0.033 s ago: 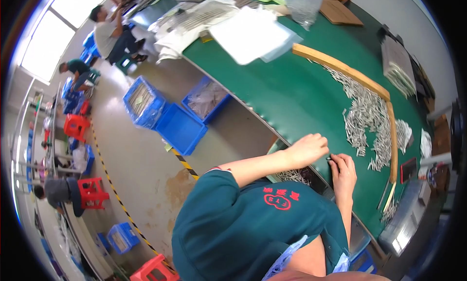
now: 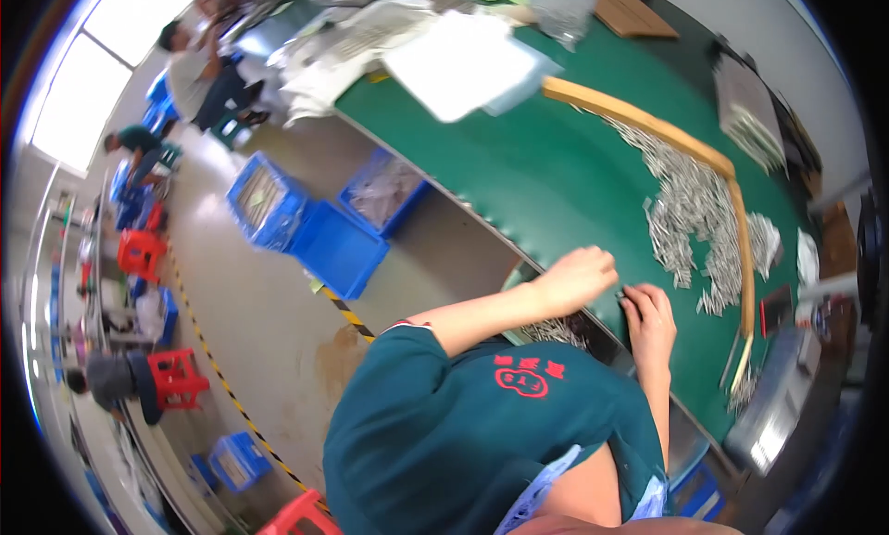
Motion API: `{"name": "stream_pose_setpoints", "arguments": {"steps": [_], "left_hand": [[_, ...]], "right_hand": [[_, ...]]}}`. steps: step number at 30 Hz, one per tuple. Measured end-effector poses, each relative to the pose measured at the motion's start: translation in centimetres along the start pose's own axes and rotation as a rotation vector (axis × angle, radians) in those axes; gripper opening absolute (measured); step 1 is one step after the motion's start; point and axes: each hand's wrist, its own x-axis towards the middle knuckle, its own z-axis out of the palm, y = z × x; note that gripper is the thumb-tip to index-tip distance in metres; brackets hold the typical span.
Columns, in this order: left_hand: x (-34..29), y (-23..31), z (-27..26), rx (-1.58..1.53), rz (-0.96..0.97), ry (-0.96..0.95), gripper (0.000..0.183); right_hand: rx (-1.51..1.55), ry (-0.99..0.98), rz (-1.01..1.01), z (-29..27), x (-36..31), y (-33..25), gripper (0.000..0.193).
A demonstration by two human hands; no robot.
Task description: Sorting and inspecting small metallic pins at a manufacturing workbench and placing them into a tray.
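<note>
Over the front edge of the green table (image 2: 482, 174), my two hands are close together but apart. My left hand (image 2: 583, 277) is closed with its fingers curled inward; whatever it may hold is hidden. The thumb and fingers of my right hand (image 2: 651, 327) pinch a small dark metal piece (image 2: 621, 293), too small to name exactly. Beyond them, a heap of short silvery metal pins (image 2: 685, 211) spreads over the table top. More pins (image 2: 556, 331) lie in a container below the table edge, partly hidden by my left arm.
Wooden strips (image 2: 639, 125) border the pin heap. White sheets (image 2: 458, 62) and a clear plastic bag (image 2: 563, 12) sit at the far end. Blue crates (image 2: 343, 248) stand on the floor to the left. Several people work on the far left, near red stools (image 2: 178, 379).
The whole view has shifted slightly. Both hands keep nearly the same pose, and the small metal piece stays at my right fingertips.
</note>
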Motion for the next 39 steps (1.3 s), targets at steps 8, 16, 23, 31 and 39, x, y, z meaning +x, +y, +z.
{"name": "stream_pose_setpoints", "arguments": {"steps": [8, 16, 23, 31, 39], "left_hand": [[1.3, 1.3, -0.7, -0.096, -0.225, 0.029, 0.019], [1.1, 2.2, -1.3, -0.008, -0.08, -0.065, 0.025], [0.9, 2.7, -0.8, 0.015, -0.141, -0.079, 0.021], [0.5, 2.4, -0.9, 0.053, -0.141, -0.035, 0.018], [0.7, 2.2, -0.6, 0.026, -0.17, -0.009, 0.019]], "right_hand": [[0.042, -0.051, 0.032, -0.4, 0.6, -0.6, 0.033], [0.068, -0.091, 0.147, -1.0, -0.8, 0.4, 0.026], [0.078, -0.108, 0.132, -0.9, -0.8, 0.5, 0.022], [0.074, -0.097, 0.134, -0.6, -0.7, 0.6, 0.022], [0.054, -0.057, 0.104, -0.3, -0.4, 0.4, 0.023]]}}
